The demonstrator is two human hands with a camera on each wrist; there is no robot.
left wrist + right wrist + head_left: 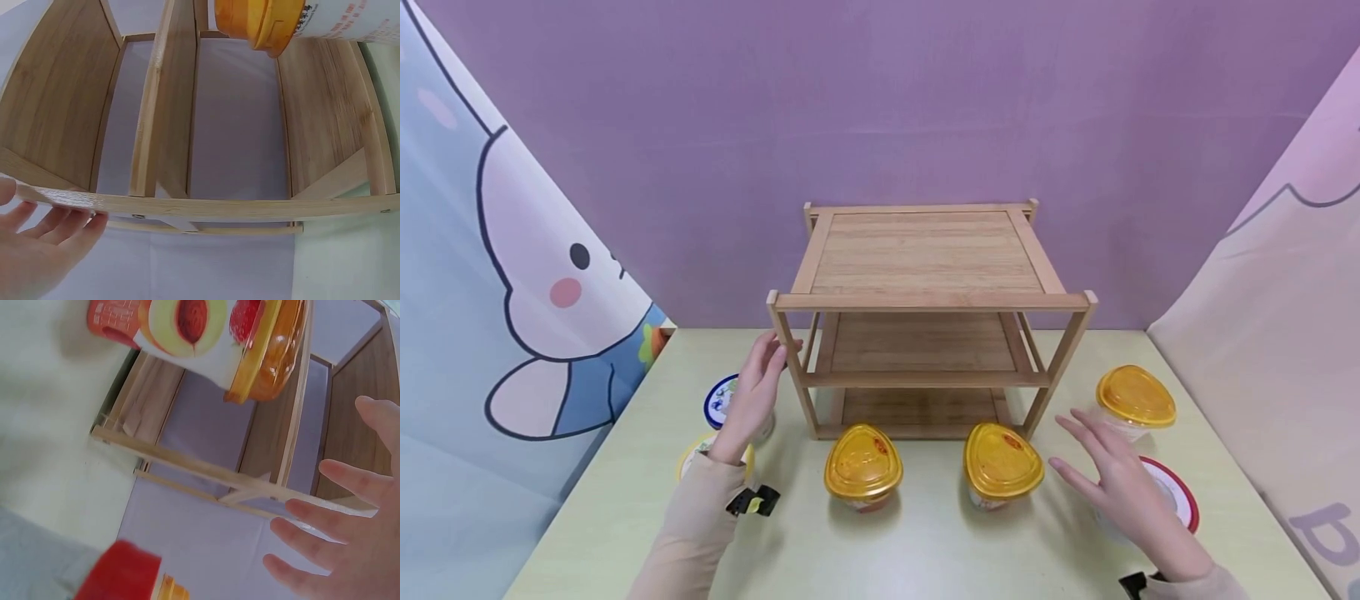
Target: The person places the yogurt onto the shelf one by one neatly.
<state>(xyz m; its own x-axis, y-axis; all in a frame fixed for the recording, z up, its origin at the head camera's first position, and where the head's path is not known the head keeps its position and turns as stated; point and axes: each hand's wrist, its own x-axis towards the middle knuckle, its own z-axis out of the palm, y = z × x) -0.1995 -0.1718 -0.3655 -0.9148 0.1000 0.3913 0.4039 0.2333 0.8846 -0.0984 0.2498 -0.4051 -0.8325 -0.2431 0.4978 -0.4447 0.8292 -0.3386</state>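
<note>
A three-tier wooden shelf rack [928, 300] stands upright on the table. My left hand [758, 400] is at its front left post; in the left wrist view the fingers [59, 225] reach behind the post and the thumb lies on the other side. My right hand [1123, 483] hovers with fingers spread, right of the rack, touching nothing. Two tubs with orange lids stand in front of the rack, a left tub [863, 462] and a right tub [1002, 462]. The right wrist view shows fruit pictures on one tub [194, 331].
Beside my left arm are a blue-rimmed container [718, 398] and a yellow-rimmed one [688, 454], partly hidden. On the right stand another orange-lidded tub [1135, 396] and a red-rimmed container [1180, 496], partly behind my right hand. A purple cloth wall [917, 108] rises behind the rack.
</note>
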